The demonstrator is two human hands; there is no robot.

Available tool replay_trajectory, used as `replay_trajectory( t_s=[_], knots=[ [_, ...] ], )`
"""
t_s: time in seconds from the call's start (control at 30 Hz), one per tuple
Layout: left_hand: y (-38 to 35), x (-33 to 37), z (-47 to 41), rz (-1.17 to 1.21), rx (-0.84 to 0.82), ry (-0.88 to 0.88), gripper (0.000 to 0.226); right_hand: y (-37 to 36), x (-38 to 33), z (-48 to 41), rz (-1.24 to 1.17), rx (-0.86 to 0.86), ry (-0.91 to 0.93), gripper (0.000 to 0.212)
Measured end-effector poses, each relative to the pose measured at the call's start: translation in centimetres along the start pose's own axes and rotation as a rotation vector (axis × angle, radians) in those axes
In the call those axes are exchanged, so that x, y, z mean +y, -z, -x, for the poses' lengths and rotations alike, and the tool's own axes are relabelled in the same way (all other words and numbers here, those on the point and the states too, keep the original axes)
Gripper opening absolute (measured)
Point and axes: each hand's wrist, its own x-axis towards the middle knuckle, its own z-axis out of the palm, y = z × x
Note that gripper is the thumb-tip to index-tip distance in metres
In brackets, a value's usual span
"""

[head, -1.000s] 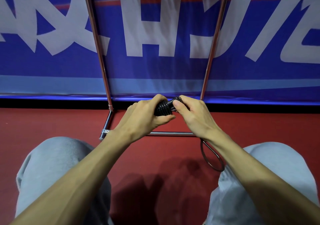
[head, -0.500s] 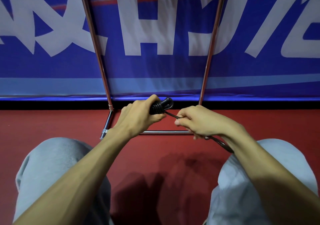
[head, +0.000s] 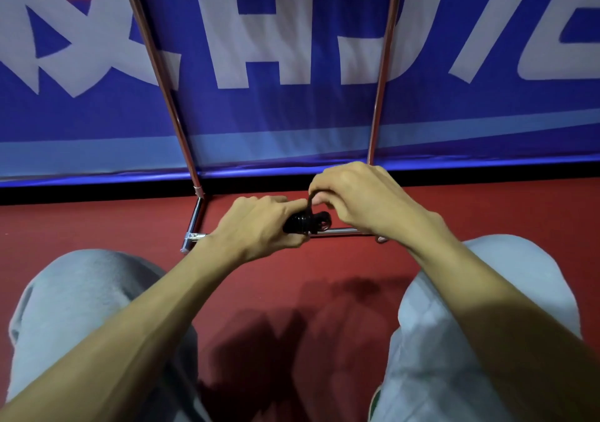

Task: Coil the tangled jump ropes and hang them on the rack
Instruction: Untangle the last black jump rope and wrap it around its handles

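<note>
Item 1, jump rope [head: 306, 223]: 1 black rope, wound into a short, tight bundle. It is held between the 2 hands, low in front of the rack [head: 162, 74]. In this view it lines up with the base bar [head: 337, 231]; whether it touches the bar cannot be told.

Left hand [head: 259, 226]: fingers and thumb curled round the bundle, gripping it firmly.

Right hand [head: 363, 200]: closed, with the fingertips pinching a short strand [head: 311, 202] that rises from the bundle. No loose length trails below either hand.

Progress, as a judgement: coiling of this rope looks nearly complete. The raised strand appears to be the last turn or the end, being wrapped or tucked. Outstanding are securing that end and hanging the bundle. No rope hangs on the part of the rack in view, and its top lies outside the frame. No other ropes show, so how many remain cannot be told.

Surroundings: the rack shows 2 metal uprights and a floor frame. A blue banner [head: 292, 122] with white lettering stands behind it. The floor [head: 97, 220] is red. The person's 2 knees [head: 81, 291], in grey cloth, flank the forearms.
</note>
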Motion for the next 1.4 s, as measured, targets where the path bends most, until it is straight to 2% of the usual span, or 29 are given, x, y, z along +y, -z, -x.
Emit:
replay_trajectory(
  t_s=[0.13,0.2,0.4,0.47,0.53,0.67,0.73,0.83,0.9,1.0,1.07,1.2,1.27,1.33,1.4],
  knots=[
    [1.6,1.2,0.3,0.169,0.03,0.015,0.062,-1.0,0.7,-0.4,-0.223,0.242,-0.092,0.013],
    [2.1,1.3,0.6,0.243,0.065,0.057,0.063,-1.6,0.7,-0.7,-0.289,0.305,-0.15,0.015],
    [2.5,1.3,1.5,0.51,0.175,0.068,0.026,-1.6,0.9,-1.1,-0.327,0.288,-0.358,0.022],
    [2.7,1.2,1.4,0.621,0.244,0.082,0.018,-1.6,0.7,-1.2,-0.288,0.263,-0.387,0.035],
    [2.5,1.1,1.4,0.747,0.306,0.127,0.026,-1.6,0.3,-1.3,-0.229,0.214,-0.401,0.05],
    [2.5,0.7,1.1,0.891,0.335,0.203,0.048,-1.7,-0.3,-1.5,-0.12,0.024,-0.399,0.029],
    [2.7,0.6,1.1,0.948,0.317,0.186,0.047,-1.5,-0.5,-1.4,-0.118,-0.074,-0.395,0.035],
    [3.0,0.6,1.1,0.958,0.325,0.158,0.015,-1.4,-0.7,-1.0,-0.283,-0.17,-0.288,0.038],
    [3.0,0.1,0.8,0.943,0.326,0.197,0.006,-1.6,-0.9,-0.6,-0.481,-0.232,-0.251,0.034],
    [2.9,-1.2,0.5,0.831,0.316,0.265,0.029,-1.7,-0.8,-0.3,-0.703,-0.303,-0.225,0.021],
    [3.0,-2.0,0.5,0.72,0.314,0.301,0.041,-1.3,-0.7,-0.3,-0.795,-0.228,-0.218,0.018],
    [2.8,-2.6,0.4,0.647,0.3,0.318,0.039,-0.1,-0.4,-0.5,-1.207,-0.047,-0.293,0.018],
    [2.8,-2.3,0.4,0.652,0.283,0.307,0.037,0.1,-0.7,-0.5,-1.347,0.033,-0.291,0.034],
    [3.0,-1.8,0.5,0.74,0.261,0.29,0.03,-0.1,-1.2,-0.8,-1.305,0.175,-0.289,0.029],
    [3.2,-1.2,0.5,0.813,0.23,0.272,0.024,-1.0,-1.2,-1.1,-1.006,0.356,-0.316,0.021]
  ],
)
